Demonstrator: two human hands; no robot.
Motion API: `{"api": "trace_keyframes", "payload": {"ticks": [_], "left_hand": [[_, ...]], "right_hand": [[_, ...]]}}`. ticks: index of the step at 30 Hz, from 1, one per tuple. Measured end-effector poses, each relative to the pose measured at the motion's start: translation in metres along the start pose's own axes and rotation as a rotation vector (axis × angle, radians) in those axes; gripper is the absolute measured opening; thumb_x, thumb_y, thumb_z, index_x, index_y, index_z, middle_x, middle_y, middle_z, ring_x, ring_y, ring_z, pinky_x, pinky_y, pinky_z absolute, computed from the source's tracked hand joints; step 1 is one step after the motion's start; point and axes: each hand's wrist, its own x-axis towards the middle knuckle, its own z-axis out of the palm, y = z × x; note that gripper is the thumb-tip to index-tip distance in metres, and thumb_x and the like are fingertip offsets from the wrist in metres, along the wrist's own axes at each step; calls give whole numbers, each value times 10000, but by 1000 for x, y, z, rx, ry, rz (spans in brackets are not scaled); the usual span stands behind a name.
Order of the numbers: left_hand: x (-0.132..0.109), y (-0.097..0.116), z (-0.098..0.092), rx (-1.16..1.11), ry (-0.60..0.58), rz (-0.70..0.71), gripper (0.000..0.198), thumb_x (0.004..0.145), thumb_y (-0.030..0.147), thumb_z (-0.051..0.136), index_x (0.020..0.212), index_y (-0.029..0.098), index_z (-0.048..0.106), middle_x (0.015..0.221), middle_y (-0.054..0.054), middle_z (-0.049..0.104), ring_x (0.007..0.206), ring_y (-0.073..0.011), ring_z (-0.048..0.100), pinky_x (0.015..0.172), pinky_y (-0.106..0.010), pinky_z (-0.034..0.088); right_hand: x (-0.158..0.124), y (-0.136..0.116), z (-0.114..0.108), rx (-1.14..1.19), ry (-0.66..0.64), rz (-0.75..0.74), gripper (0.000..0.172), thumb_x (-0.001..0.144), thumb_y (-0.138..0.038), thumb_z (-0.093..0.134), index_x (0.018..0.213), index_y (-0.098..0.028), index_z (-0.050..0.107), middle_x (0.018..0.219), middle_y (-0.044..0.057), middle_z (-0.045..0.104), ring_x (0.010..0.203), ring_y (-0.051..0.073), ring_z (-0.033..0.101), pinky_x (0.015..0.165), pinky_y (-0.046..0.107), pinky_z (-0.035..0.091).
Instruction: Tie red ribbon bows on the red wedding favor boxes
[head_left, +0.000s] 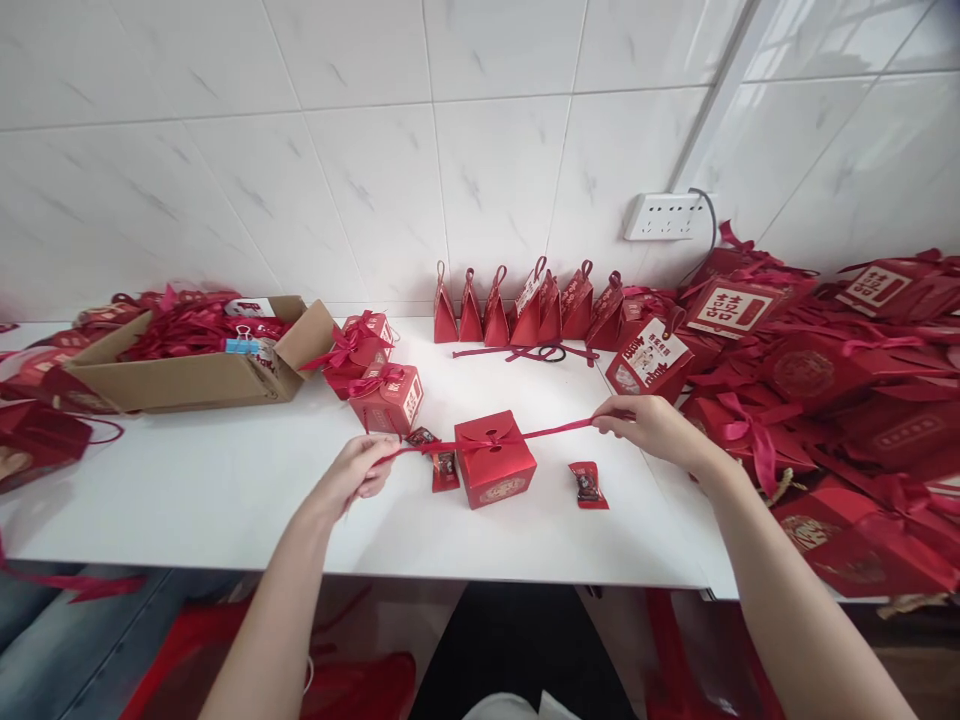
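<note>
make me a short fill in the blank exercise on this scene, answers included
1. The red ribbon runs from the left hand, over the red box, to the ____ hand.
2. The open cardboard carton stands to the ____ of the red box.
3. The white power strip is fixed to the tiled ____.

Missing words: right; left; wall

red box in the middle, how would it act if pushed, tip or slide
Likely to slide rather than tip: the red box sits low and broad on the smooth-looking table. Probably light and fairly stiff, given its folded, card-like walls. The ribbon across its top might restrain it.
</note>
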Motion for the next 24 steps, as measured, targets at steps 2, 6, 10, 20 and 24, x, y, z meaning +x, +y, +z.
{"api": "trace_keyframes", "payload": {"ticks": [2, 6, 10, 20, 24], "left_hand": [[-2, 16, -15, 224, -145, -61, 321, 702, 393, 649, 564, 171, 462, 420, 94, 267, 335, -20, 196, 355, -168, 113], [-6, 52, -30, 473, -329, -32, 311, 722, 379, 672, 554, 152, 543, 422, 57, 326, 353, -39, 269, 378, -187, 151], [7, 81, -12, 170, -205, 146, 294, 702, 368, 698, 574, 165, 527, 466, 46, 386, 396, -76, 406, 375, -191, 259], [38, 93, 74, -537, -195, 452, 234, 684, 355, 704, 648, 138, 624, 703, -25, 619, 678, -130, 582, 702, -295, 495], [30, 88, 86, -274, -118, 624, 288, 712, 304, 685, 972, 180, 683, 940, -58, 672, 887, -170, 605, 837, -311, 473]], "right_hand": [[-5, -4, -16, 32, 4, -3, 206, 768, -395, 565, 728, -211, 649, 677, 25, 663, 601, 175, 597, 604, 298, 480], [-5, -30, -42, 79, 96, -99, 231, 766, -436, 597, 764, -216, 667, 751, 42, 678, 709, 203, 624, 683, 310, 485], [8, -74, -45, 180, 138, -222, 196, 762, -385, 612, 782, -199, 672, 740, 38, 664, 718, 187, 609, 685, 290, 466], [58, -125, 24, 930, 191, -268, 321, 678, -453, 714, 698, -161, 584, 661, -11, 580, 629, 122, 569, 659, 274, 486], [57, -132, 29, 974, 287, -203, 328, 630, -440, 753, 699, -158, 600, 639, -28, 570, 571, 87, 523, 587, 228, 469]]}}
